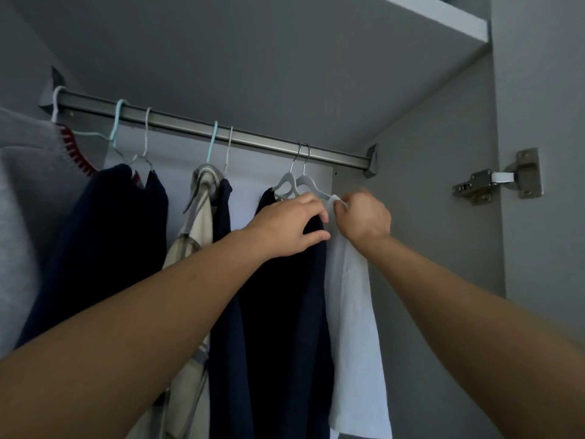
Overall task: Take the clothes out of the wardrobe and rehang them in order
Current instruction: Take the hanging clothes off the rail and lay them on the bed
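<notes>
A metal rail point(196, 125) crosses the wardrobe with several hangers on it. At its right end a white garment point(354, 312) hangs on a grey hanger point(311, 185), and my right hand point(364, 220) pinches the garment's top edge at the hanger's shoulder. Beside it hangs a black garment point(285, 296); my left hand point(288, 226) grips its shoulder just under a second grey hanger point(285, 182). Further left hang a navy garment point(228, 264), a cream one point(193, 248), another navy one point(104, 236) and a grey knit point(22, 201).
The wardrobe's right side wall point(427, 217) stands close to the white garment. A metal door hinge point(497, 182) sits on the right panel. A shelf point(437, 17) runs overhead. A gap on the rail lies between the navy garment and the black one.
</notes>
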